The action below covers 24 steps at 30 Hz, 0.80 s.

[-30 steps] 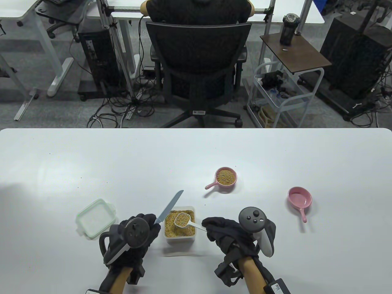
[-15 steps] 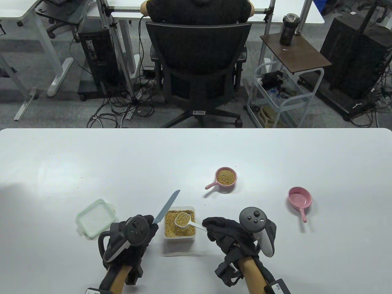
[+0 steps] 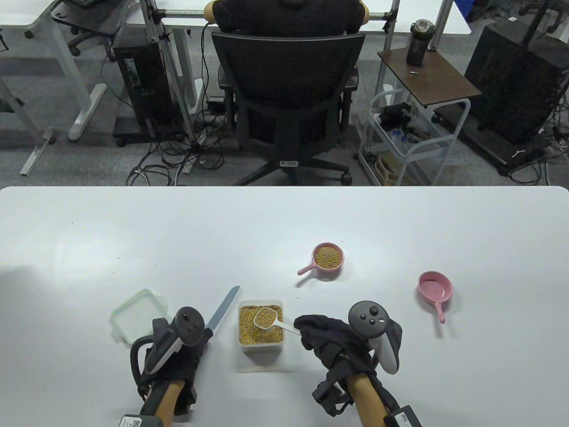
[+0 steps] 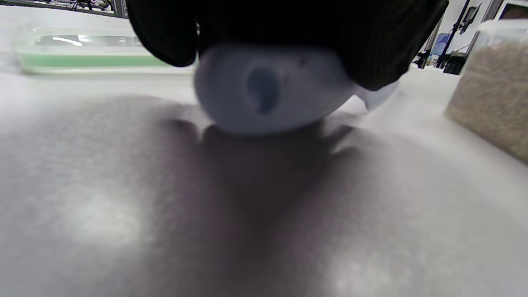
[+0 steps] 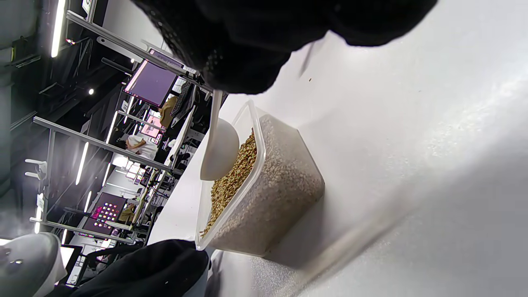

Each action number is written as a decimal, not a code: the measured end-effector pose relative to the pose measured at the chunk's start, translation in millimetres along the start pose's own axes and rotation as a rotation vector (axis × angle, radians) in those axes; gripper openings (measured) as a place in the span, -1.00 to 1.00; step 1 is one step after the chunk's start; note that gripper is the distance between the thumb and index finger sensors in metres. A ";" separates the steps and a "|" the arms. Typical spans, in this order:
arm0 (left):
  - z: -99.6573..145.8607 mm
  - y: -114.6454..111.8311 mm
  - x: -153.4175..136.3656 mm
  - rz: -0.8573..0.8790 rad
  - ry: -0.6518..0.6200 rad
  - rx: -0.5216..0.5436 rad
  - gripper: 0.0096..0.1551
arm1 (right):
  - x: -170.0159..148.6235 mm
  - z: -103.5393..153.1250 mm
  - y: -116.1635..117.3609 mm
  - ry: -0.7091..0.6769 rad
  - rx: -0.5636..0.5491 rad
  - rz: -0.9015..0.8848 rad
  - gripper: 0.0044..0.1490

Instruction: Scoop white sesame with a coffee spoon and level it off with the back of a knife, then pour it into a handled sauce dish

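Note:
A clear box of sesame [image 3: 261,328] [image 5: 264,194] stands at the table's near middle. My right hand [image 3: 331,340] pinches the handle of a white coffee spoon [image 3: 266,318] [image 5: 218,150], whose filled bowl hovers over the box. My left hand [image 3: 178,351] grips the white handle [image 4: 264,88] of a knife [image 3: 223,310], held low by the table to the left of the box, blade pointing away. A pink handled dish [image 3: 327,257] holding seeds sits beyond the box. A second, empty pink handled dish [image 3: 435,287] lies to the right.
A green-rimmed lid [image 3: 133,316] [image 4: 82,53] lies left of my left hand. A few stray grains dot the table near the box. Past the far table edge stands an office chair [image 3: 289,98] with a seated person.
My left hand has drawn the knife back and leftward, off the box and down toward the table. The right hand and the filled spoon have stayed over the box.

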<state>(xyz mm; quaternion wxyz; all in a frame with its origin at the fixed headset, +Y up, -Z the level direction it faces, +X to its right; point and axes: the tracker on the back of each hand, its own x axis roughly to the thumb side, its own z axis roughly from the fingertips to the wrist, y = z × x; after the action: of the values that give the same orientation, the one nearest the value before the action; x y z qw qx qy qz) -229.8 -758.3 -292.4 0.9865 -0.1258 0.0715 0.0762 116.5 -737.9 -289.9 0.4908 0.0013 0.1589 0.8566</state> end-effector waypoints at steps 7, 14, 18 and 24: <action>-0.7 -1.4 4.1 -0.090 0.047 0.018 -0.55 | 0.0 0.0 0.1 0.000 0.001 0.002 -0.56; -0.8 -4.3 12.6 -0.206 0.062 0.053 -0.54 | 0.4 0.1 0.6 0.001 0.002 0.004 -0.56; 0.5 -4.9 14.8 -0.235 0.060 0.065 -0.49 | 0.5 0.2 0.7 0.002 0.002 0.004 -0.56; 15.2 11.9 13.5 -0.113 -0.001 0.207 -0.30 | 0.6 0.3 0.9 0.003 0.001 0.002 -0.56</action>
<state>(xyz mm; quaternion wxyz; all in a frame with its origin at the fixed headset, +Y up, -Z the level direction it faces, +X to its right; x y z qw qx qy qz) -216.7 -741.2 -282.9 0.9970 -0.0271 0.0712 0.0129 115.5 -737.7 -289.5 0.4899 0.0004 0.1599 0.8570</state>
